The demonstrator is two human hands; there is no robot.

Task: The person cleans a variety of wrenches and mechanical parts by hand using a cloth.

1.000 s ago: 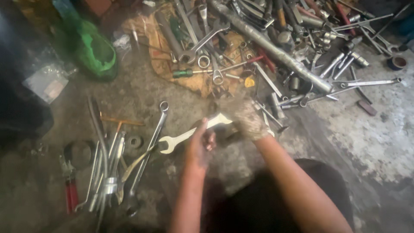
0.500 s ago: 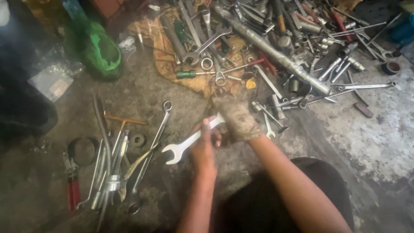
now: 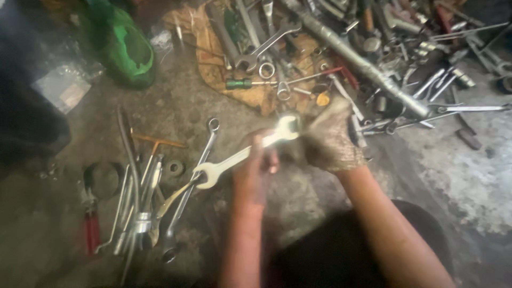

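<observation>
We see a rough, stained concrete floor filling the frame, pale and patchy at the right, dark and greasy at the left. Across the upper right sprawls a dense heap of steel tools, crossed by a long grey pipe that runs diagonally down toward the right edge. Part of the heap rests on a crumpled brown cloth at upper centre, where a green-handled screwdriver lies. A shiny green plastic bag sits at upper left, with a clear plastic packet below it. At lower left lies a smaller bundle of slim wrenches and rods, with red-handled pliers at its left side and a long ring spanner at its right.

In the middle of the frame we hold a bright, flat open-ended wrench, tilted from lower left to upper right, above the floor. Our left hand, bare, is clenched around its shaft. Our right hand, in a coarse knitted glove, closes on its upper end, which glares in the light. The floor just below and left of the hands is bare; the heap crowds close at the upper right.
</observation>
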